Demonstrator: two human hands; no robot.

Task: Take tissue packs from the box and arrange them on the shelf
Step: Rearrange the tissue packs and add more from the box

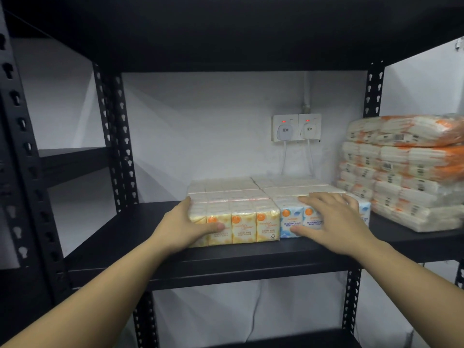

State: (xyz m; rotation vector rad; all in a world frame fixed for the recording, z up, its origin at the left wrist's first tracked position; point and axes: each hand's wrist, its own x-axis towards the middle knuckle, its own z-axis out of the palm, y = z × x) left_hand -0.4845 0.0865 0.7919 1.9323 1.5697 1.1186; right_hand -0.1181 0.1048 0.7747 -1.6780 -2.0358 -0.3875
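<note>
Two hands (329, 217) on shelved tissue packs (244, 222)

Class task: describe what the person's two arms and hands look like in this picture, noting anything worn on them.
Both forearms are bare up to the frame's edge: no sleeves show. The left hand and right hand wear no gloves, and no rings, watch or bracelets are visible. The nails look short and unpainted, though the picture is slightly blurred.

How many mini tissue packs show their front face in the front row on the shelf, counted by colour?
Yellow mini tissue packs: 4, the leftmost partly behind the left hand.
Blue mini tissue packs: 4, two of them mostly behind the right hand.
Total: 8 in the front row.
</note>
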